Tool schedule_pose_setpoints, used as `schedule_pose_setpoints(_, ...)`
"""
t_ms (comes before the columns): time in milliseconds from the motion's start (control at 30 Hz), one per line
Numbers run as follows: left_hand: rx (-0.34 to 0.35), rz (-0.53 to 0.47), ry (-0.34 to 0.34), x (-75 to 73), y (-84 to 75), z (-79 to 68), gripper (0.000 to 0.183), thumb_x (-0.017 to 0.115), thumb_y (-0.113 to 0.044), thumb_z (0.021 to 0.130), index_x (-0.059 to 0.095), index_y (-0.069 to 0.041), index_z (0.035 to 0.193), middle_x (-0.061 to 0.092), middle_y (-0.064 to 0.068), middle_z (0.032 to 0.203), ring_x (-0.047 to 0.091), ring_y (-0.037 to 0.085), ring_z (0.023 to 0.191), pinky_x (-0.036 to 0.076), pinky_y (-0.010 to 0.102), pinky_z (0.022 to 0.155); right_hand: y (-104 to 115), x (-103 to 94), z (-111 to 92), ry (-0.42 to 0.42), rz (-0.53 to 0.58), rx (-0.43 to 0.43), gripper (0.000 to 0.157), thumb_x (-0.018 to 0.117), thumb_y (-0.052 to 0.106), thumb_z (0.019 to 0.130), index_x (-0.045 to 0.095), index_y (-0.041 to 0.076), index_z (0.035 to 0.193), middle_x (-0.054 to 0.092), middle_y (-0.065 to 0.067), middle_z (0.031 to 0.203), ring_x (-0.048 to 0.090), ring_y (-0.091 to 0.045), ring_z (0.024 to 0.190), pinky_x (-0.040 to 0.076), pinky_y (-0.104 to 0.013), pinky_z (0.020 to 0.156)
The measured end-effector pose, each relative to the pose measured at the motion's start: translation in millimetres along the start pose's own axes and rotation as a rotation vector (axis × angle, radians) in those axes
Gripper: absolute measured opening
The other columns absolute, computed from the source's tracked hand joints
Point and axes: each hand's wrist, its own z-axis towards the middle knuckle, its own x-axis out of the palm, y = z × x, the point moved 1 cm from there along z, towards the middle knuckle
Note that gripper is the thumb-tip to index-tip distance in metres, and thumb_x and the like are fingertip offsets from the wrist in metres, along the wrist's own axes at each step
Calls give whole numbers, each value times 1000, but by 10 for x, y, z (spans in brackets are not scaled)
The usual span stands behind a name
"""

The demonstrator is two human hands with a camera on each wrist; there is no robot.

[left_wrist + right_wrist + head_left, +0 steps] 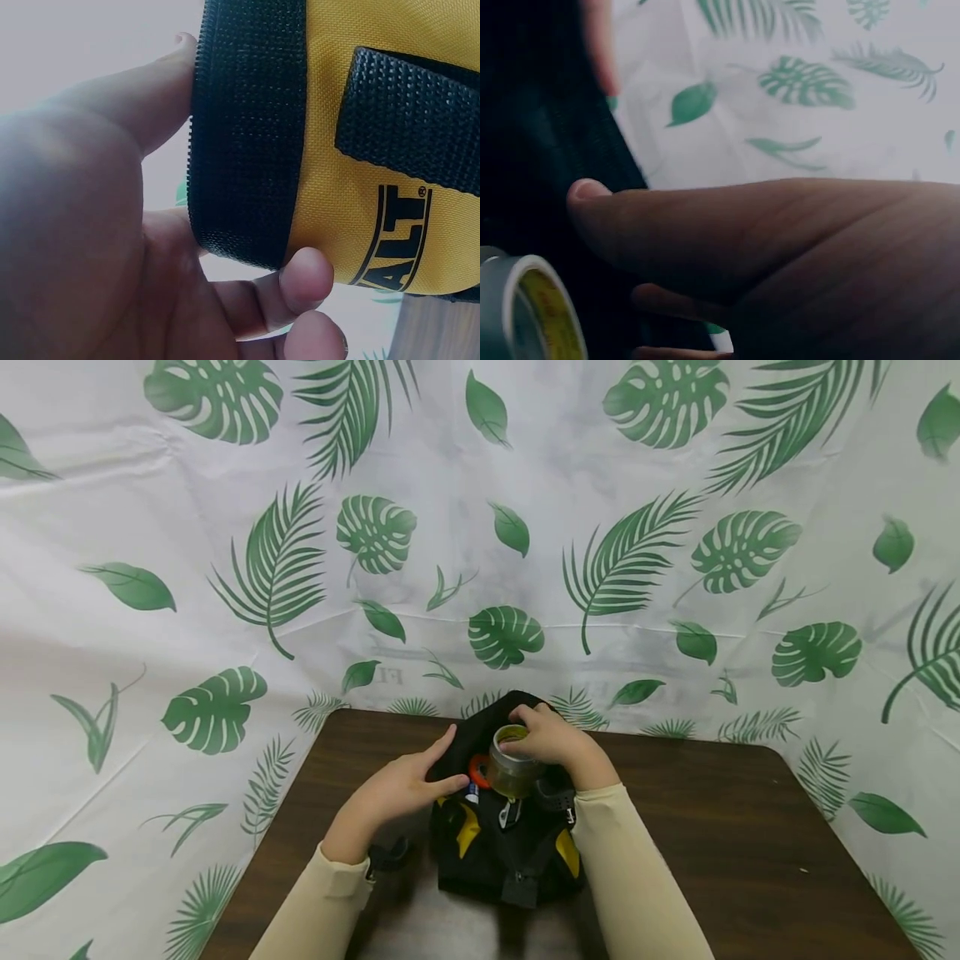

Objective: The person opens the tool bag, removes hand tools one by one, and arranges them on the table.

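A black and yellow fabric tool bag (pixel 480 864) stands upright on the table with its top open. My left hand (pixel 397 791) grips its left side, thumb and fingers around the black zippered edge (pixel 247 135); yellow cloth and the letters "ALT" show beside it. My right hand (pixel 555 739) holds the dark rim at the back right, its thumb lying on the fabric in the right wrist view. A grey tape roll (pixel 496 307) with a yellow inner core sits at the opening, apart from the right thumb in that view. Beside it is an orange-red ring (pixel 480 771).
The dark brown wooden table (pixel 720 843) spreads out on both sides of the bag. A white cloth with green leaves (pixel 487 585) hangs behind and around it. On the bag's front are a silver clip (pixel 510 814) and a black strap buckle (pixel 519 890).
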Motion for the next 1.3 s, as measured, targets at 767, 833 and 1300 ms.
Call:
schedule_pose_setpoints(767,4,22,26,24,24,-16,97,58,-81,98,10,-46,174,77,4,103,70,17,94,56,54,105,-240,327,208,109,-114,10,83,77,41,102,37,24,172,28,-25,174,29,-53,160,40,-67,122)
schedule_pose_setpoints(833,6,25,25,29,27,-14,97,58,-81,98,10,-45,174,77,5,105,70,18,94,56,54,105,-247,340,205,104,-114,11,83,77,41,102,37,24,172,29,-27,171,34,-52,156,44,-65,117)
schedule_pose_setpoints(1300,-5,24,18,12,45,5,94,58,-81,98,13,-48,173,72,10,143,74,20,108,53,58,112,-286,420,294,11,-39,16,87,87,35,95,42,6,164,39,-28,160,56,-41,138,52,-55,110)
